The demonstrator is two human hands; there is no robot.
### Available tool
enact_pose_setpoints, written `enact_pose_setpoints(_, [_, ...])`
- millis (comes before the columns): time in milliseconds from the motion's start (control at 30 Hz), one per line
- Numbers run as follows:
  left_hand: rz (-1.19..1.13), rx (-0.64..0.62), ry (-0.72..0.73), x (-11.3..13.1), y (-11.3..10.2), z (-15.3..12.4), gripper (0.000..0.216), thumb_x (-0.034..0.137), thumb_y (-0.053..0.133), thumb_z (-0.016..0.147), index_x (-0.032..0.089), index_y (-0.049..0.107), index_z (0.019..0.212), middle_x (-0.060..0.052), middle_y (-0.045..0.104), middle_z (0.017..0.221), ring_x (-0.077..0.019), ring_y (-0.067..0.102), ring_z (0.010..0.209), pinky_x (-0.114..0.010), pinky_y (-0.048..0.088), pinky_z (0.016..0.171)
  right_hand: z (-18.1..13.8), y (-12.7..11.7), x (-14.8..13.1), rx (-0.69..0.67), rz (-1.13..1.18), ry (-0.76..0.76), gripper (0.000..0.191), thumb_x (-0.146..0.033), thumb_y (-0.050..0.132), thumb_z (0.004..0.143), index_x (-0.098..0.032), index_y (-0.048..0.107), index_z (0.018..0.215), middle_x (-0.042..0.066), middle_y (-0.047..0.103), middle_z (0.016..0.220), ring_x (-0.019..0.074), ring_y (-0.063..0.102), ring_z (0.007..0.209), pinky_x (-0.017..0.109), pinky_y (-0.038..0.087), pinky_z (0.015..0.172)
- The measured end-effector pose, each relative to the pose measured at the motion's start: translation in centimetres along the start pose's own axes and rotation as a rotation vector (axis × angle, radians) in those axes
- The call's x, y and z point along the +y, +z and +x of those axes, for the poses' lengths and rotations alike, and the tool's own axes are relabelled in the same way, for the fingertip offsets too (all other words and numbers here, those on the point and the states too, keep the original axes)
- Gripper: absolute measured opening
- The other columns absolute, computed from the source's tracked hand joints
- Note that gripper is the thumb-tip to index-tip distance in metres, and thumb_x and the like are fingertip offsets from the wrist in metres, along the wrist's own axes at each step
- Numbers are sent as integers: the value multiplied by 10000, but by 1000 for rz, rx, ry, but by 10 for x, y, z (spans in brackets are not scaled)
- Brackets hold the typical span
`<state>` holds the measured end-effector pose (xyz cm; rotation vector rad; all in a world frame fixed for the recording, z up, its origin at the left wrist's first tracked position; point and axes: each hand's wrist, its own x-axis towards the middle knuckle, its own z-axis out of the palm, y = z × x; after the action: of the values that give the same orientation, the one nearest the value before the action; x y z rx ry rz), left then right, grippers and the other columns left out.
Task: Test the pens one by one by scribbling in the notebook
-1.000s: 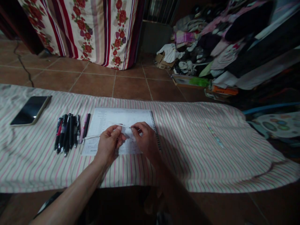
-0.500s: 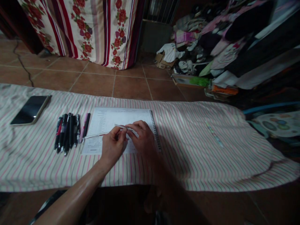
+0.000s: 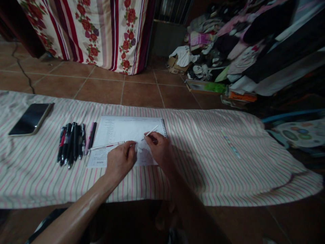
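My right hand (image 3: pixel 160 147) is above the right half of an open spiral notebook (image 3: pixel 127 123), pinching a thin white pen-like stick (image 3: pixel 152 129) that slants up to the right. My left hand (image 3: pixel 120 156) rests over the notebook's lower middle, its fingers curled with thumb and forefinger close together. Whether something small is between them is hidden. A slim white pen with a red part (image 3: pixel 101 146) lies across the left page, its right end reaching the left hand's knuckles. Left of the notebook lie several dark pens (image 3: pixel 72 144) in a row, beside a pink pen (image 3: pixel 89 137).
A phone (image 3: pixel 30 119) lies at the left on the striped cloth (image 3: pixel 203 169). A patterned strip-like stick (image 3: pixel 231 145) is on the cloth at the right. Beyond are a tiled floor (image 3: pixel 139 91), a floral curtain (image 3: pixel 101 37) and a heap of clothes (image 3: pixel 243 47).
My hands have moved apart. The right hand has drawn back to the right with the white stick, which now tilts upward; earlier both hands met around it.
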<state>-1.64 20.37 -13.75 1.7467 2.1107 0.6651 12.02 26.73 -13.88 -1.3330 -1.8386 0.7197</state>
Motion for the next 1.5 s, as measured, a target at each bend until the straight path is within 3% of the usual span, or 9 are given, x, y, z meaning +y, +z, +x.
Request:
enact_pose_setpoints(300, [131, -96, -16, 2, -1, 2, 341, 319, 358, 882, 212, 640, 1043, -82, 721, 831, -231, 663, 772, -306, 387, 627, -1, 3, 4, -62, -30, 30, 150, -225, 541, 804, -190, 665, 882, 44, 719, 824, 173, 667, 745, 282, 501, 705])
enact_pose_setpoints(600, [145, -107, -14, 2, -2, 0, 339, 318, 354, 883, 222, 641, 1036, -72, 721, 839, -222, 661, 781, -298, 397, 640, -1, 4, 5, -75, -65, -50, 129, -200, 547, 798, -188, 675, 815, 45, 715, 822, 163, 657, 745, 271, 494, 723])
enact_pose_setpoints(833, [140, -94, -14, 1, -1, 1, 342, 325, 349, 882, 227, 642, 1030, -72, 721, 839, -234, 664, 779, -305, 390, 631, -1, 4, 6, -46, -68, -40, 145, -217, 535, 811, -189, 675, 839, 52, 714, 832, 166, 660, 754, 271, 494, 722])
enact_pose_setpoints(1100, [148, -90, -17, -1, 2, 1, 340, 336, 352, 878, 231, 641, 1024, -62, 721, 824, -216, 661, 768, -292, 385, 624, -1, 2, 2, -112, -100, -21, 139, -233, 546, 802, -203, 682, 795, 23, 714, 759, 157, 656, 697, 259, 487, 680])
enact_pose_setpoints(1300, [132, -89, -3, 0, 1, 1, 338, 319, 349, 878, 226, 644, 1014, -68, 719, 835, -224, 661, 771, -298, 388, 627, -1, 2, 2, -61, -56, -47, 152, -194, 526, 804, -188, 676, 833, 50, 714, 842, 165, 659, 764, 271, 493, 729])
enact_pose_setpoints(1500, [144, -110, -23, 0, 0, 2, 353, 333, 341, 881, 218, 643, 1022, -69, 720, 832, -214, 660, 774, -293, 392, 631, -1, 5, 3, -94, -79, -24, 126, -228, 550, 791, -204, 673, 786, 16, 702, 734, 153, 649, 686, 254, 488, 673])
